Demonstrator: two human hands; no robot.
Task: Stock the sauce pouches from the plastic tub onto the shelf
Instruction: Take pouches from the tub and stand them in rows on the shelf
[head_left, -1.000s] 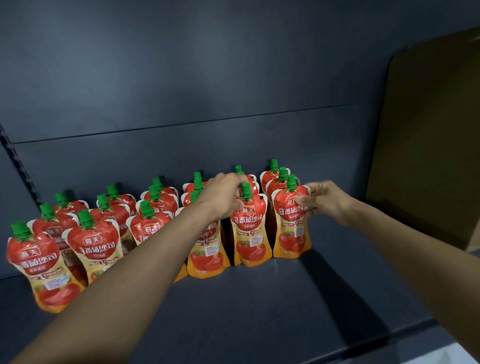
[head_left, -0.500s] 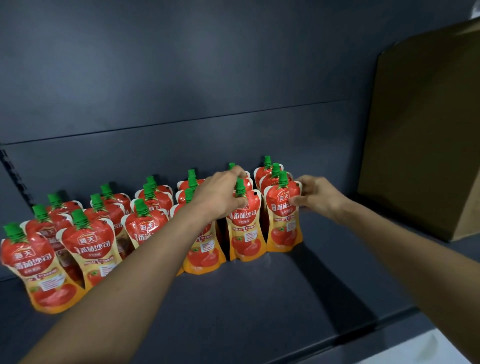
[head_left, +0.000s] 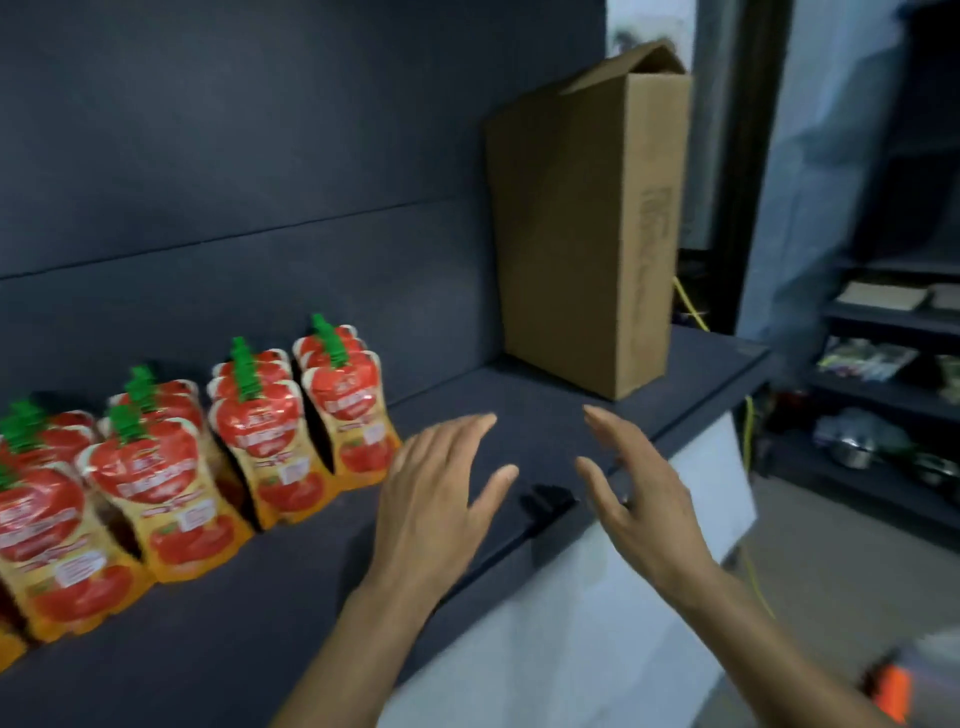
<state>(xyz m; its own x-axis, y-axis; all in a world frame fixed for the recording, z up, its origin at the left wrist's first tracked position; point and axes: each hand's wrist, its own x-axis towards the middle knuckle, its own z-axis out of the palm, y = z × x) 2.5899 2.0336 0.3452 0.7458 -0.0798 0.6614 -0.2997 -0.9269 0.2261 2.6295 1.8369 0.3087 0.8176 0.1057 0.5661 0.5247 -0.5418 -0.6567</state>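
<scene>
One cardboard box rt of pouches.

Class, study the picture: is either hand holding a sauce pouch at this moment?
No: the left hand and the right hand are both open and empty, clear of the sauce pouches.

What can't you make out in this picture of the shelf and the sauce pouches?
Head view:
- Labels on the sauce pouches: motion blur, unreadable.
- Leftmost pouches: cut off by the left edge.
- Rear pouches: hidden behind the front ones, count unclear.
- Print on the cardboard box: blurred.
- Plastic tub: not in view.
</scene>
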